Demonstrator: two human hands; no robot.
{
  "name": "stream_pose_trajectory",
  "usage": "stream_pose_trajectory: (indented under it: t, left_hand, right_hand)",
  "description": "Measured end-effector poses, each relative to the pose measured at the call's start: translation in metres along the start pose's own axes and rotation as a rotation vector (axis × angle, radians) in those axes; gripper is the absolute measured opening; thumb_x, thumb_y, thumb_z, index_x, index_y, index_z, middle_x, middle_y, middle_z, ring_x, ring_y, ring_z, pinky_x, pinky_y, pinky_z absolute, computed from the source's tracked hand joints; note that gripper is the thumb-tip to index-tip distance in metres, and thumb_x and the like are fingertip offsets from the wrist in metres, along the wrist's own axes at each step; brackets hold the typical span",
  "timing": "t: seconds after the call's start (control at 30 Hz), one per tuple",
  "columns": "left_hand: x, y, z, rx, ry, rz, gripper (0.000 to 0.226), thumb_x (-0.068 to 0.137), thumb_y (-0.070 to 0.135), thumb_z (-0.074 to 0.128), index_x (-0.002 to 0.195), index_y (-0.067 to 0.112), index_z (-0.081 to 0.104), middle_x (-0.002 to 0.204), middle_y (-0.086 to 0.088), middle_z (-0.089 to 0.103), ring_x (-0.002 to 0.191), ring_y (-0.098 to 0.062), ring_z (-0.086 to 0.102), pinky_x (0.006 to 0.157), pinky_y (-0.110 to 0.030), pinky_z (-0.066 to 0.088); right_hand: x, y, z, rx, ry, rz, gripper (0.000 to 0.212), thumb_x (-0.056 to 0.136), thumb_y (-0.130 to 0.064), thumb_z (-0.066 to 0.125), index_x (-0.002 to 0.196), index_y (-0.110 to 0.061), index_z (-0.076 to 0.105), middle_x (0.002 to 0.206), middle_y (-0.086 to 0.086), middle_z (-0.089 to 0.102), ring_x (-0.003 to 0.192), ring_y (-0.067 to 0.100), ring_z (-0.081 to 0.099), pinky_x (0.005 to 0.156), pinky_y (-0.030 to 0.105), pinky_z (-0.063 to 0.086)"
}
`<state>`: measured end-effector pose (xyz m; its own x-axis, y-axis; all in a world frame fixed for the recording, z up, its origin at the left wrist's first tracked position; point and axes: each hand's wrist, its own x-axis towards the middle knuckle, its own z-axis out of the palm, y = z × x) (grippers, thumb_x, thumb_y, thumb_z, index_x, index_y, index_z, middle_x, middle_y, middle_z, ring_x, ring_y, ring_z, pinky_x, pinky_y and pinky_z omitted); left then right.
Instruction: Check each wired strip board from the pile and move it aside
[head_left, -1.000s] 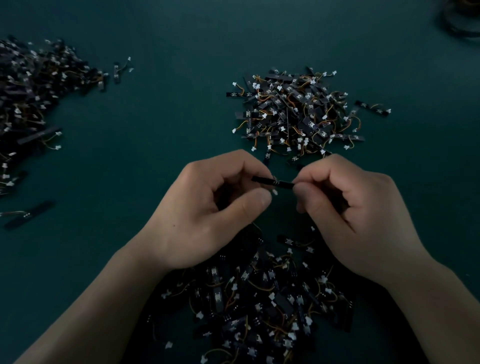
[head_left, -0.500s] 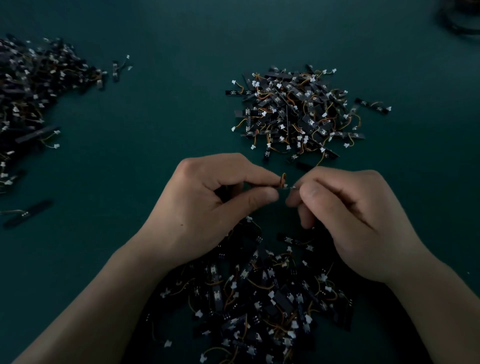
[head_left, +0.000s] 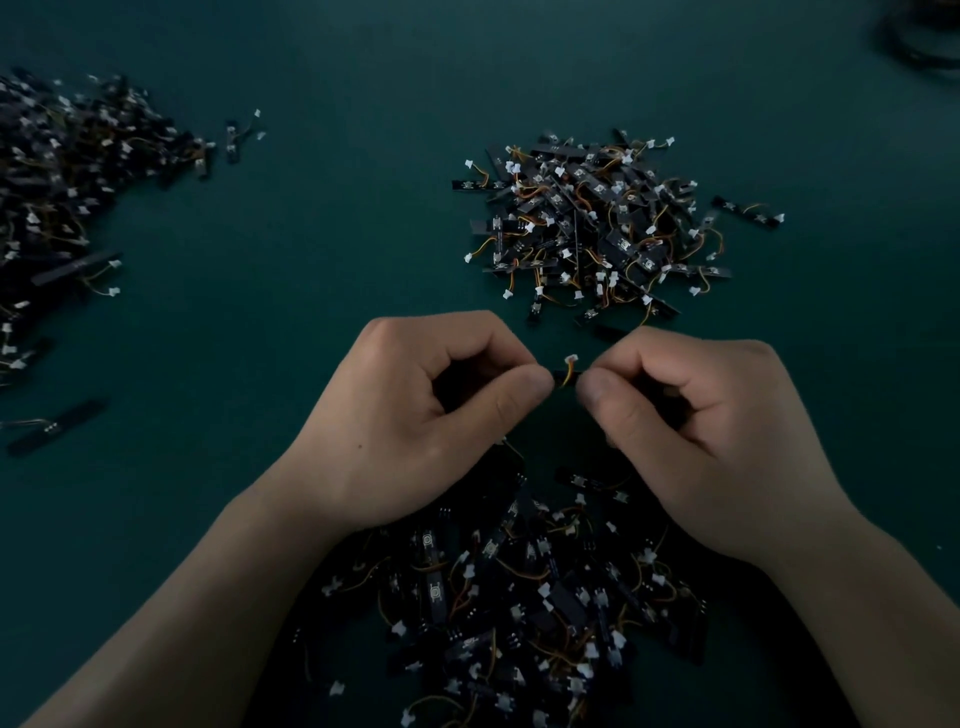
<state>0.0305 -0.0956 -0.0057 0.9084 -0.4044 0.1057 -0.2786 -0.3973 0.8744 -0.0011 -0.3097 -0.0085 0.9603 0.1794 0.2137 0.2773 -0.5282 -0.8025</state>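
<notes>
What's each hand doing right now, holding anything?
Left hand: closed, pinching one end of a wired strip board.
Right hand: closed, pinching the other end of the same board.

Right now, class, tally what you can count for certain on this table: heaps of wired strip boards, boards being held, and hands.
Heaps of wired strip boards: 3, the near heap, the middle heap, the left heap
Held board: 1
Hands: 2, left hand, right hand
Total: 6
</notes>
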Motion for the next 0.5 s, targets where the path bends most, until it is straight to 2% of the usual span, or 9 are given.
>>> stream_pose_trajectory:
  t: [0.13,0.37,0.5]
  left_hand:
    - [0.0003,-0.0001,0.0001,0.059,0.035,-0.003,0.02,0.095,0.031,0.071,0.076,0.026,0.068,0.061,0.009,0.063,0.052,-0.005,0.053,0.05,-0.011,0.039]
    - [-0.0007,0.001,-0.0022,0.044,-0.022,0.027,0.016,0.093,0.025,0.07,0.077,0.026,0.068,0.061,0.008,0.062,0.051,-0.008,0.055,0.05,-0.013,0.038]
    - [-0.0012,0.0008,-0.0012,0.018,-0.027,0.028,0.018,0.092,0.019,0.069,0.075,0.023,0.066,0.059,0.009,0.059,0.05,-0.007,0.052,0.049,-0.013,0.036]
  right_hand:
    - [0.0,-0.0012,0.0002,-0.02,-0.013,-0.004,0.022,0.097,-0.027,0.065,0.076,-0.023,0.069,0.056,-0.004,0.057,0.047,0.014,0.053,0.04,0.018,0.033]
    - [0.0001,-0.002,0.0002,0.003,0.007,-0.007,0.026,0.096,-0.03,0.064,0.072,-0.021,0.068,0.053,-0.003,0.058,0.045,0.017,0.055,0.038,0.028,0.036]
    - [-0.0006,-0.0019,-0.0001,-0.003,-0.012,-0.025,0.027,0.095,-0.03,0.064,0.07,-0.02,0.067,0.053,-0.005,0.057,0.046,0.016,0.054,0.039,0.02,0.034]
